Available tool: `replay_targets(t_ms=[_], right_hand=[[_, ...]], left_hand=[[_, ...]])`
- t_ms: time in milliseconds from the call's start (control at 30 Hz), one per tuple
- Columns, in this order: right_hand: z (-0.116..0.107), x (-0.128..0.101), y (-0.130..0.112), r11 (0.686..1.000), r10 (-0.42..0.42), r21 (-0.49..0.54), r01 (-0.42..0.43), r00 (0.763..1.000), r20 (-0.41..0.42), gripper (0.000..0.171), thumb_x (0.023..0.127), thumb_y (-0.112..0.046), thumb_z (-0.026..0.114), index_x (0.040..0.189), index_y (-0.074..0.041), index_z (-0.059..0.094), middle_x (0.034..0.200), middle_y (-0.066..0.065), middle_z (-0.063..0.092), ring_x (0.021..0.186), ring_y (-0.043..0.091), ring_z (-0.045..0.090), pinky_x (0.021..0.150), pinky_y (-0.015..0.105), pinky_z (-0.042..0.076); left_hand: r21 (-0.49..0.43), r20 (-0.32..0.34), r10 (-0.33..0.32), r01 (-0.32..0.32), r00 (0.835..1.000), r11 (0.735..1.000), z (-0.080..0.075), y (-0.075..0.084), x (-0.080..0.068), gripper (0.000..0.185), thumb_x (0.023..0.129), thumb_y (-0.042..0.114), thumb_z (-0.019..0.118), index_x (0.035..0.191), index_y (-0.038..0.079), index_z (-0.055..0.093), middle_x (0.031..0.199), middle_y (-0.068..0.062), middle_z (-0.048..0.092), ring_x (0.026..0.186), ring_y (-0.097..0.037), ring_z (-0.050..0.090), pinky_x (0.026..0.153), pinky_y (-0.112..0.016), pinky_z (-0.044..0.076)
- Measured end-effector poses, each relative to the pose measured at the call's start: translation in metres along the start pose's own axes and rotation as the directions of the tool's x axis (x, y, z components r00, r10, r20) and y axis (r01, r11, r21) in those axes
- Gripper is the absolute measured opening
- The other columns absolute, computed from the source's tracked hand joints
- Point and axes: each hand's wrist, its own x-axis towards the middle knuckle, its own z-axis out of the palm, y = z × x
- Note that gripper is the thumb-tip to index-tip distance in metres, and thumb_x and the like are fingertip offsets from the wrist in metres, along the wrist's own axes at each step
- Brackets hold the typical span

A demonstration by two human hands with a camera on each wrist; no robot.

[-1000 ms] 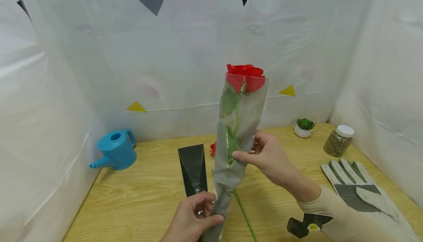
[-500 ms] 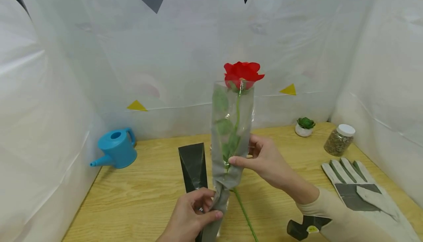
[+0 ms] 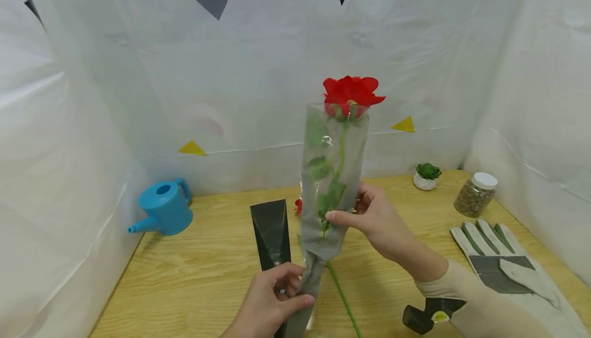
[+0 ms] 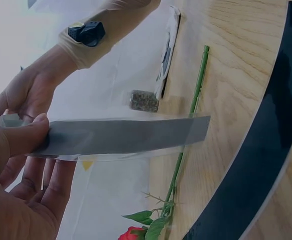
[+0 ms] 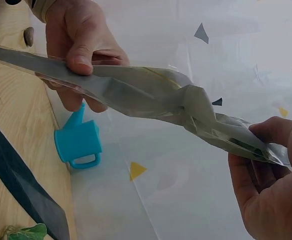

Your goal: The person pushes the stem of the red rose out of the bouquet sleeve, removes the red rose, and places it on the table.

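Note:
A red rose [image 3: 351, 92] stands in a clear and grey flower sleeve [image 3: 318, 245], its bloom above the sleeve's top edge and its leaves showing through the film. My left hand [image 3: 270, 299] pinches the narrow lower part of the sleeve between thumb and fingers. Higher up, my right hand [image 3: 376, 225] grips the sleeve near the leaves, thumb in front and fingers behind. In the left wrist view the sleeve's flat grey tail [image 4: 125, 136] sticks out past the left thumb. The right wrist view shows the sleeve creased between both hands.
Behind the sleeve, a second rose's green stem [image 3: 341, 297] lies on the table [image 3: 184, 276]. A black sleeve [image 3: 271, 235] lies left of it. A blue watering can [image 3: 166, 207] stands at left; a succulent pot [image 3: 426, 176], a jar [image 3: 475, 194] and a glove [image 3: 503, 266] are at right.
The wrapped rose tilted left, then swung back to the right and rose slightly. Its bloom now stands farther out of the sleeve than a second ago. Both hands keep their hold.

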Motion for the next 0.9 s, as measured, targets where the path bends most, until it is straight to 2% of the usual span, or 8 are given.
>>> replay_targets(t_ms=[133,333,533,733,800,900], right_hand=[[-0.005,0.003,-0.006,1.000,-0.010,0.022,0.010,1.000,-0.023,0.044,0.086,0.002,0.073,0.125,0.009,0.055,0.116,0.016,0.065,0.103,0.029,0.065,0.086,0.038,0.054],[-0.008,0.005,-0.012,0.998,-0.035,0.041,0.037,0.998,-0.044,0.039,0.086,0.005,0.072,0.122,0.006,0.058,0.116,0.014,0.066,0.104,0.028,0.065,0.088,0.037,0.053],[-0.005,0.004,-0.009,0.999,-0.024,0.046,0.026,0.999,-0.045,0.041,0.085,0.005,0.073,0.122,0.010,0.056,0.115,0.014,0.066,0.104,0.027,0.065,0.088,0.036,0.053],[-0.003,0.005,-0.006,0.999,-0.035,0.041,0.035,0.999,-0.018,0.043,0.087,0.005,0.070,0.126,0.010,0.053,0.117,0.015,0.065,0.106,0.028,0.064,0.090,0.036,0.052],[-0.004,0.005,-0.006,0.998,-0.038,0.059,0.038,0.999,-0.003,0.045,0.087,0.006,0.069,0.129,0.006,0.052,0.119,0.014,0.064,0.107,0.027,0.063,0.090,0.036,0.052],[-0.007,0.006,-0.005,0.993,-0.046,0.113,0.042,0.998,0.032,0.047,0.089,0.006,0.067,0.132,0.001,0.050,0.123,0.013,0.061,0.111,0.027,0.060,0.092,0.038,0.051]], left_hand=[[-0.026,0.036,0.009,-0.008,0.999,1.000,0.000,-0.005,-0.002,0.027,0.080,0.014,0.084,0.102,0.009,0.069,0.085,-0.002,0.059,0.073,-0.014,0.057,0.060,-0.027,0.051],[-0.048,0.062,0.017,-0.014,0.998,0.999,0.000,-0.009,-0.004,0.028,0.084,0.021,0.081,0.094,0.004,0.061,0.080,-0.002,0.052,0.071,-0.012,0.052,0.058,-0.029,0.046],[-0.062,0.107,0.037,-0.030,0.994,0.998,0.002,-0.013,-0.005,0.027,0.085,0.022,0.079,0.102,0.005,0.066,0.087,-0.003,0.064,0.078,-0.014,0.064,0.069,-0.033,0.055],[-0.037,0.065,0.011,-0.009,0.998,0.999,0.003,-0.011,-0.002,0.027,0.088,0.021,0.077,0.111,0.009,0.069,0.099,-0.001,0.069,0.089,-0.016,0.066,0.074,-0.030,0.055],[-0.032,0.045,0.024,-0.023,0.999,0.999,0.002,-0.010,-0.002,0.025,0.092,0.022,0.074,0.113,0.009,0.068,0.102,0.000,0.069,0.091,-0.016,0.066,0.076,-0.031,0.055],[0.000,0.025,0.059,-0.059,0.998,0.998,0.001,-0.007,-0.005,0.020,0.096,0.025,0.068,0.108,0.009,0.069,0.097,0.000,0.067,0.087,-0.014,0.065,0.075,-0.030,0.055]])
